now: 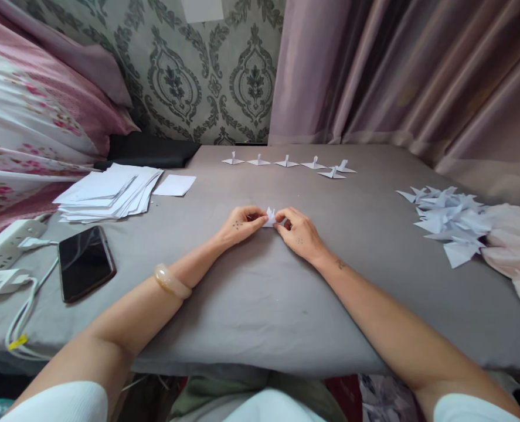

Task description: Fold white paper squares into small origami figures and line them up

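The left hand (244, 225) is pinching a small folded white paper (270, 217) between thumb and forefinger; this grip is closing on the paper's left side. The right hand (300, 231) is meeting the right edge, thumb and forefinger curling toward it; whether that grip is pinching the paper or only touching it, one cannot tell. The folded paper is sitting between both sets of fingertips, over the middle of the grey-covered tabletop (242, 310), its points facing upward. Six finished-looking paper birds (286, 162) are standing near the far edge, mostly in a row, the two rightmost overlapping in view. At right, a heap of similar folded pieces (451, 214) is lying against a pale, crumpled cloth-like item (512, 246). At left, a stack of white sheets (110, 190) is resting with a separate sheet (174, 185) just beside it. Nearer the person, a dark-screened phone (87, 262) is lying beside a white power strip (7, 246). A pale bangle (172, 282) is encircling the left forearm.
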`<state>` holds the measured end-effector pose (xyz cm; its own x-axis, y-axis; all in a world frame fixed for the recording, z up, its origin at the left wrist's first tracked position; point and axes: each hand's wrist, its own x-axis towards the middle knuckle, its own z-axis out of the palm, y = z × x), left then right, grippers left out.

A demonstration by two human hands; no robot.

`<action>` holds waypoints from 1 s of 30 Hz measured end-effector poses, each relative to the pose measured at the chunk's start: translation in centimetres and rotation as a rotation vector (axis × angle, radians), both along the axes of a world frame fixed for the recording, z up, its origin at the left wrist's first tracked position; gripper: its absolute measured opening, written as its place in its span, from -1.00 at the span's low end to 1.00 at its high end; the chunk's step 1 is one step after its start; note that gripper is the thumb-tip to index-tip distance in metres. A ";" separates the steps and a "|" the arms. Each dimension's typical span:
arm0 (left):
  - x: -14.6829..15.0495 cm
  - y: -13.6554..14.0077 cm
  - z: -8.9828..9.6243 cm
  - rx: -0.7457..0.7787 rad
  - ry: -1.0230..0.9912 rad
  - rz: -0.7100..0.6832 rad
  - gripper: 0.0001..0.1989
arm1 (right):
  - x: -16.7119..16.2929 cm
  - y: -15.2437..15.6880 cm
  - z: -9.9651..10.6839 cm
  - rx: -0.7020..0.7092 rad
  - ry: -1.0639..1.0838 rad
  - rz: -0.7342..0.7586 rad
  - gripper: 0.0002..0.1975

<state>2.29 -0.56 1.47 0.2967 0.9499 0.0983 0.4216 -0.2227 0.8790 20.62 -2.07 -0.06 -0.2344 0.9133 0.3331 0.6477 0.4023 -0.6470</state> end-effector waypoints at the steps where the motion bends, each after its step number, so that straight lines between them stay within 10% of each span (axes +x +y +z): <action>1: 0.0 0.1 0.0 0.001 0.004 -0.006 -0.72 | 0.0 -0.1 0.0 0.005 -0.010 0.005 -0.92; 16: 0.2 1.8 0.2 0.169 0.272 -0.164 -0.85 | 0.1 -2.0 1.2 0.045 -0.316 0.101 -0.78; 30: 0.2 2.6 -1.2 0.354 0.333 -0.229 -0.87 | 0.7 0.6 0.2 -0.068 -0.151 -0.047 -0.88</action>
